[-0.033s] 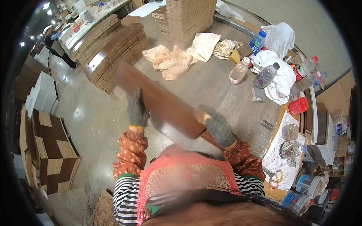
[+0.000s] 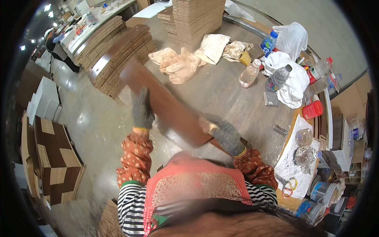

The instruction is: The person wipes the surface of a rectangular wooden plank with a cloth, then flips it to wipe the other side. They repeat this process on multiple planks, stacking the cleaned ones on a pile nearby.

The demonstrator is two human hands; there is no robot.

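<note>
A long brown wooden board (image 2: pixel 169 103) with a smooth, shiny face is tilted in front of me, its far end blurred. My left hand (image 2: pixel 143 108), in a grey work glove, grips its left edge. On the board's right edge, near its close end, my right hand (image 2: pixel 226 134) is closed in a matching glove; bare fingertips show. Its grip is partly smeared by motion. Under the right hand, a strip of another brown board (image 2: pixel 223 147) shows on the grey-brown worktable (image 2: pixel 252 114).
Stacks of brown boards (image 2: pixel 126 53) and a tall stack (image 2: pixel 199 21) stand beyond. Dirty cloths (image 2: pixel 179 65), a milky bottle (image 2: pixel 250 73), a dark block (image 2: pixel 271 99) and a red tub (image 2: pixel 312 110) lie rightward. Scissors (image 2: pixel 290 186) rest nearby. A person (image 2: pixel 59 49) stands far left.
The board and my left hand have shifted slightly up and to the left. My right hand has moved very slightly left, still on the board.
</note>
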